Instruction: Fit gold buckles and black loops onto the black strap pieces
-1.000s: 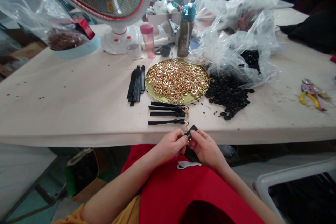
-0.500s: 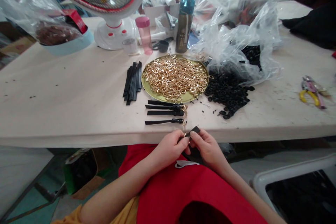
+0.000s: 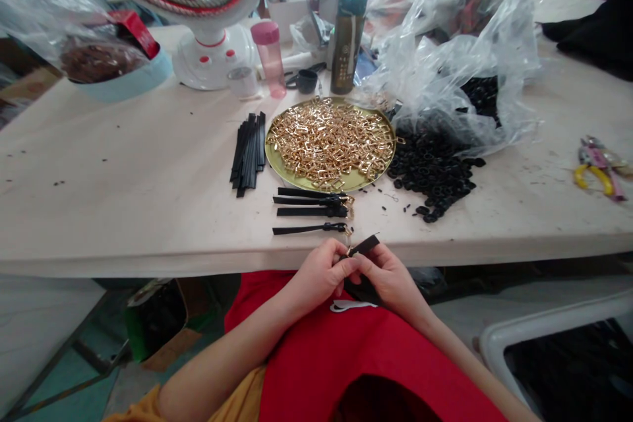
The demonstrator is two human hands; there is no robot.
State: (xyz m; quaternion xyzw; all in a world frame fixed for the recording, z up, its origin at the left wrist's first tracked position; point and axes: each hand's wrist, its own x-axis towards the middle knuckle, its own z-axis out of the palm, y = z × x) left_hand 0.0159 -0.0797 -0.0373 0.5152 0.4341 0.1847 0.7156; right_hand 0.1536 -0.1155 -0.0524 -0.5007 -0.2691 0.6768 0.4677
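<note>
My left hand [image 3: 327,271] and my right hand [image 3: 388,275] meet at the table's front edge, both closed on one black strap [image 3: 364,246]. A small gold buckle [image 3: 349,252] shows at the strap, between the fingertips; the lower part of the strap is hidden by my fingers. Just beyond lie several black straps with gold buckles [image 3: 301,230], roughly side by side. Behind them stands a round tray [image 3: 357,182] heaped with gold buckles [image 3: 331,138]. Plain black strips [image 3: 248,151] lie stacked left of the tray. Small black loops [image 3: 430,175] are piled on its right.
A fan [image 3: 212,59], a pink cup [image 3: 270,59] and a dark bottle [image 3: 347,39] stand behind the tray. A clear plastic bag [image 3: 445,79] spreads over the loops. Pliers [image 3: 598,168] lie far right. A white bin [image 3: 499,349] sits below the table at right.
My thumbs have come closer together on the strap, and more of its upper end shows beyond my fingers. The view has shifted slightly.
</note>
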